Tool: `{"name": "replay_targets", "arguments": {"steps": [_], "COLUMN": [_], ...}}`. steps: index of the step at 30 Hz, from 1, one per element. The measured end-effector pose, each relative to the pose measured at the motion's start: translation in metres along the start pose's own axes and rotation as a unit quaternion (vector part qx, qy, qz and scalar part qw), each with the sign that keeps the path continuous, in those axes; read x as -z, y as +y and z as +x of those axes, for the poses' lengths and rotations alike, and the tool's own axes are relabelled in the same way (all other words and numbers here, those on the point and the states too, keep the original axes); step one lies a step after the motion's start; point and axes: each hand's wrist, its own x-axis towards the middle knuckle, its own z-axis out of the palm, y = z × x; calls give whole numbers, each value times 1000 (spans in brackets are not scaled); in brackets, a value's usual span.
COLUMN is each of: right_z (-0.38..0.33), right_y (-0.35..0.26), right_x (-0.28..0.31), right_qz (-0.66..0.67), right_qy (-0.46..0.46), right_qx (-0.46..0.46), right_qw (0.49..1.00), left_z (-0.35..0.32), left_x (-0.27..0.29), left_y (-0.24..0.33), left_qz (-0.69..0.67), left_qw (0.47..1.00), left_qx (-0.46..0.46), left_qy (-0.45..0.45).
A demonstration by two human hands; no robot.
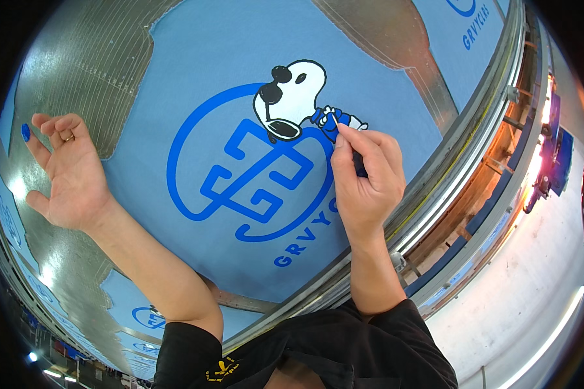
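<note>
A light-blue fabric panel (pixel 175 84) lies flat before me, printed with a darker blue ring emblem (pixel 259 175) and a black-and-white cartoon dog (pixel 311 81). My right hand (pixel 370 178) is over the panel's right side, thumb and fingers pinched on a thin, light-tipped tool (pixel 333 119). Its tip is at the dog's blue-clothed body; most of the tool is hidden by my fingers, and its exact kind is unclear. Off the panel's left edge, my left hand (pixel 74 172) is raised, palm showing, fingers apart and partly bent. It wears a ring, and one fingertip is blue.
Beneath the panel is a shiny grey table surface (pixel 104 58). A metal rail (pixel 428 194) runs along its right side. More printed blue panels (pixel 133 301) lie at the lower left and upper right (pixel 454 45). A pale floor (pixel 499 311) shows beyond the rail.
</note>
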Motion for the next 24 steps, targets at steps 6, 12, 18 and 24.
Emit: {"name": "replay_targets", "arguments": {"steps": [6,12,18,24], "right_z": [0,-1,-2,-3], "right_y": [2,2,2,5], "right_x": [1,3,1,0], "right_qz": [-2,4,23,34], "right_qy": [0,-2,17,20], "right_qx": [15,13,-5,-11], "right_qw": [1000,1000,1000,999], "left_z": [0,-1,-2,-5], "left_x": [-3,-4,-8,-11], "left_y": [-1,-2,-5,-14], "left_qz": [-4,-1,0,1], "left_qw": [1000,1000,999,998], "left_qx": [2,6,18,40], "left_qy": [0,-13,-27,-54]}}
